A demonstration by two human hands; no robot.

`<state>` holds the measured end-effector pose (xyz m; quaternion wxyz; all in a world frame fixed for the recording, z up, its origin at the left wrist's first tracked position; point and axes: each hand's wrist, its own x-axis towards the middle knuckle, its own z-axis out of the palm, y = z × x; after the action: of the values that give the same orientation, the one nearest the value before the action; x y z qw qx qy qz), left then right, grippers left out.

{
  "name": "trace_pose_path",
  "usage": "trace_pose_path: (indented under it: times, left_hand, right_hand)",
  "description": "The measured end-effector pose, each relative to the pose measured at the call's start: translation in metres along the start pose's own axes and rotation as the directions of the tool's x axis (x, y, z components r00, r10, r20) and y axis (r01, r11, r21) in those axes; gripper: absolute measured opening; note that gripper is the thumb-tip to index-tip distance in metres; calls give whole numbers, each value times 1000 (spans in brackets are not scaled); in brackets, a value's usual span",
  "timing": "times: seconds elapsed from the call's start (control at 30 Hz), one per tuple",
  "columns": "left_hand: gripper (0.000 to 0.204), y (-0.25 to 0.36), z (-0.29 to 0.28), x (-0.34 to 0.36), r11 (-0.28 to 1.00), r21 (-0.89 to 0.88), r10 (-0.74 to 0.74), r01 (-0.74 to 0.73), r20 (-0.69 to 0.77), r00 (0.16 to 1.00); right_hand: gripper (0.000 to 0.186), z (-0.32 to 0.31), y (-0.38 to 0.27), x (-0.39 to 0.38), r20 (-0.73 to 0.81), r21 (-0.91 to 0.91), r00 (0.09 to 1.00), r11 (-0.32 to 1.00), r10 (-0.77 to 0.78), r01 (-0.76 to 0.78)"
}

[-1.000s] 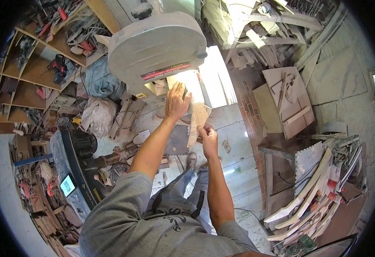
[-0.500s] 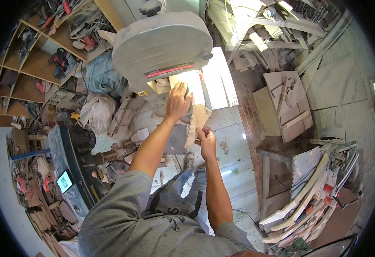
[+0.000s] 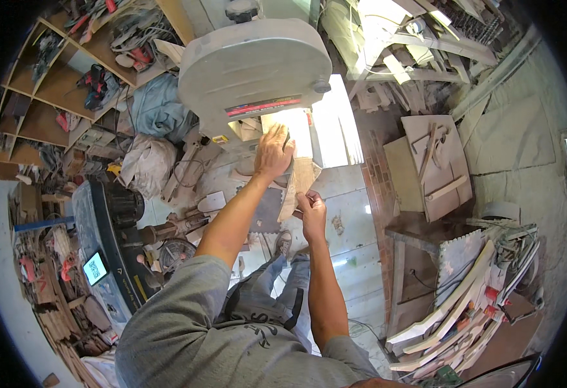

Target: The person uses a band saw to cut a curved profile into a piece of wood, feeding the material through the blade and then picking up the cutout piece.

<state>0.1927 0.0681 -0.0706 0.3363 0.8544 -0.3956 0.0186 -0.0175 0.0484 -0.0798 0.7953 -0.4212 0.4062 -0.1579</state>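
A grey bandsaw stands at the top centre, with bright light at its table. My left hand rests on a pale wooden board just below the saw's housing, its fingers stretched forward and lying flat; the blade is hard to make out in the glare. Lower and to the right, my right hand grips the near end of the board between thumb and fingers.
Cubby shelves with tools and a white sack are at left, above a machine with a small screen. Wooden panels lean at right, above stacked curved wooden pieces. My shoe is on the tiled floor.
The view has shifted and turned slightly, so the saw appears farther right. My hands keep nearly the same positions on the board, with only slight movement.
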Motion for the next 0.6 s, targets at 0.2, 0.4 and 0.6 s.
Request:
trace_pose_path:
  times: [0.2,0.4,0.6]
  left_hand:
    - [59,-3,3,-1,1000,-11,15,-15,-19,1000]
    - [60,-3,2,-1,1000,-2,14,-14,-10,1000]
    - [60,-2,0,-2,1000,0,5,-5,-11,1000]
  right_hand:
    - [32,2,1,0,-3,26,1000,1000,-3,3]
    - [33,3,-1,0,-3,21,1000,1000,-10,10]
    - [32,7,-5,-2,-5,17,1000,1000,-10,10]
